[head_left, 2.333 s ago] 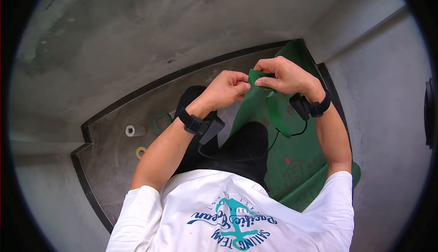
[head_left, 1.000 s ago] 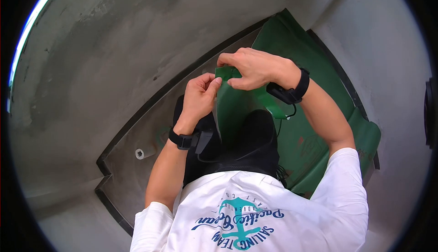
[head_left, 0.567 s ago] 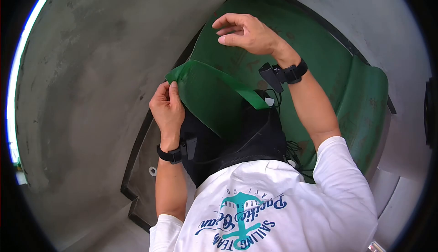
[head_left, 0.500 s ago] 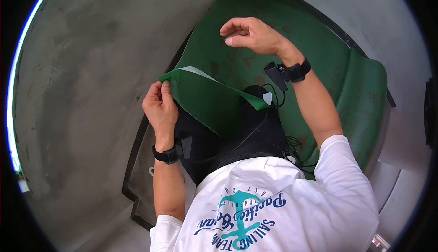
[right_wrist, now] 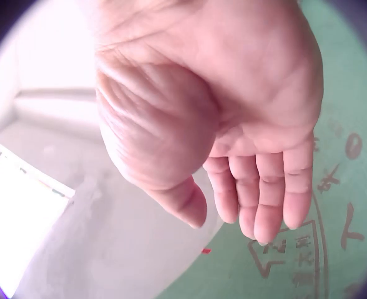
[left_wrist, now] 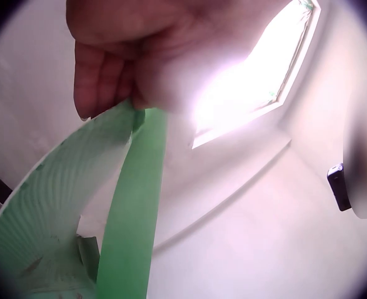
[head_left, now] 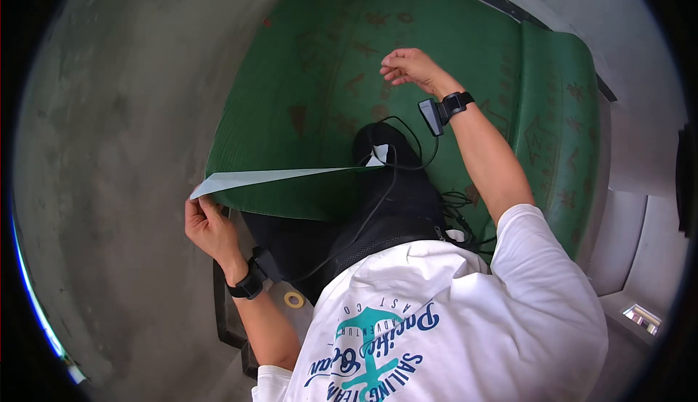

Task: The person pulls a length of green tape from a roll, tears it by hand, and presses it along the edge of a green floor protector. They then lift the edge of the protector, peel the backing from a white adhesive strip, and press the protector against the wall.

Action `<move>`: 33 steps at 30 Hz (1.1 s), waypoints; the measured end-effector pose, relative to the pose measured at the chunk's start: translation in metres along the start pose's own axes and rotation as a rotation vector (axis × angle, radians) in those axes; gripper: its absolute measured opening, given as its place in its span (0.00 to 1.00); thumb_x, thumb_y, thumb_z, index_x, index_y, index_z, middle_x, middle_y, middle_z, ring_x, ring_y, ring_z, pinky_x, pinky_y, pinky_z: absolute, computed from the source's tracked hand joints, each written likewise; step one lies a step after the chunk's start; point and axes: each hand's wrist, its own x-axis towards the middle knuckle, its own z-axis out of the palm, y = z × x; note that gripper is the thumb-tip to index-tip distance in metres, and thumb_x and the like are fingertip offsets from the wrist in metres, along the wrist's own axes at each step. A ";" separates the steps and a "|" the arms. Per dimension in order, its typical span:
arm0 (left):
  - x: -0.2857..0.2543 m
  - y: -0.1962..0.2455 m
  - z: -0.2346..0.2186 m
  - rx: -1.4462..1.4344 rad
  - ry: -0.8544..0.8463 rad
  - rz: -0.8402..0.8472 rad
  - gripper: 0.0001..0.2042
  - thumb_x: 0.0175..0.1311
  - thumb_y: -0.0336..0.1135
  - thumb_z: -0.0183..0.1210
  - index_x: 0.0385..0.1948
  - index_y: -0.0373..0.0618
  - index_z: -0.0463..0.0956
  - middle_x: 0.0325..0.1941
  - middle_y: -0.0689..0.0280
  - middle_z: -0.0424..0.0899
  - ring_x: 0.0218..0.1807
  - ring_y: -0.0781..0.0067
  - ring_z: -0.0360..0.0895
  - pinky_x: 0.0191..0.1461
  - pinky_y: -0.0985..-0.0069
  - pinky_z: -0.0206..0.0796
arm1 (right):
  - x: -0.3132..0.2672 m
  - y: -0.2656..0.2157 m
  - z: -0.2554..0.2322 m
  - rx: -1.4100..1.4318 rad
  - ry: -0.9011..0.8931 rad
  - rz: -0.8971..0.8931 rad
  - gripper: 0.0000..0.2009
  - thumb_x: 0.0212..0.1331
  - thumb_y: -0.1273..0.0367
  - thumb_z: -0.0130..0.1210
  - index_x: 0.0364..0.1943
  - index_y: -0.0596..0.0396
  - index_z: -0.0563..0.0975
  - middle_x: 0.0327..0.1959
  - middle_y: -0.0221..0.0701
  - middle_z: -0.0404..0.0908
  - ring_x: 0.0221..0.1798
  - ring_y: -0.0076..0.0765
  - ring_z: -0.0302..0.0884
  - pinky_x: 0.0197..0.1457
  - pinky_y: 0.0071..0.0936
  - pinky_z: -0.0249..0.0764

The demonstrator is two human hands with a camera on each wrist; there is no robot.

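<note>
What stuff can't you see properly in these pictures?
- Head view: the floor under the green sheet is covered by it; its dark printed marks are too small to read.
- Head view: the person's body hides the floor behind the yellow ring.
- Left wrist view: glare from the bright window washes out the left hand pinching the strip.
- Right wrist view: the right hand blocks much of the sheet.

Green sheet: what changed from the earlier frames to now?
The right hand let go of the green sheet's corner and now hangs free above it, fingers loosely curled. The left hand pulled a pale strip away from the sheet, down to the person's left. The left hand's pinch on the strip has stayed, and the sheet still lies on the grey floor.
</note>
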 end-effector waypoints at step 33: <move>0.000 -0.046 -0.035 0.130 0.198 -0.200 0.11 0.75 0.34 0.50 0.42 0.34 0.78 0.39 0.65 0.84 0.42 0.77 0.81 0.46 0.76 0.77 | -0.140 0.051 0.028 -1.050 -0.627 -0.009 0.13 0.38 0.65 0.63 0.25 0.58 0.73 0.21 0.37 0.76 0.30 0.46 0.77 0.33 0.41 0.71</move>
